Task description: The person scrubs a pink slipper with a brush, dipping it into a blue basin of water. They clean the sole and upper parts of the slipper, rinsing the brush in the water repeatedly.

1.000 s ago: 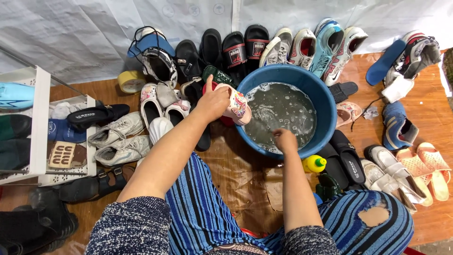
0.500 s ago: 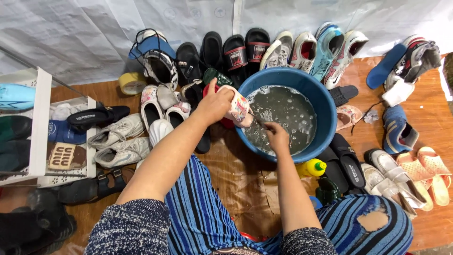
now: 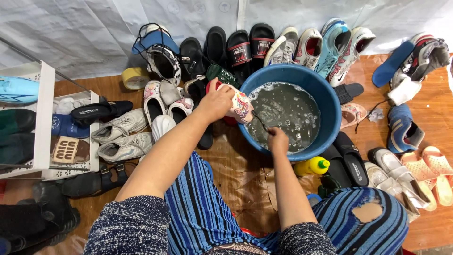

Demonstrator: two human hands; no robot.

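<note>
1. Near: the person sits on the floor (image 3: 236, 184) in striped blue trousers (image 3: 198, 212), with a yellow bottle (image 3: 311, 166) just right of the right forearm.
2. Right hand (image 3: 278, 140): a second ago it was lower at the near rim, dipped in the water; it has since lifted and now has its grip closed on a thin dark brush handle (image 3: 260, 123) angled toward the shoe.
3. Left hand (image 3: 218, 100): grip closed around a small white patterned shoe (image 3: 240, 107), held at the left rim of the blue basin (image 3: 332, 111), much as it was earlier.
4. Reading: the change suggests a shift from wetting to scrubbing the shoe over the soapy grey water (image 3: 285, 113).
5. Far: rows of sneakers and sandals (image 3: 306, 47) against the white sheet.
</note>
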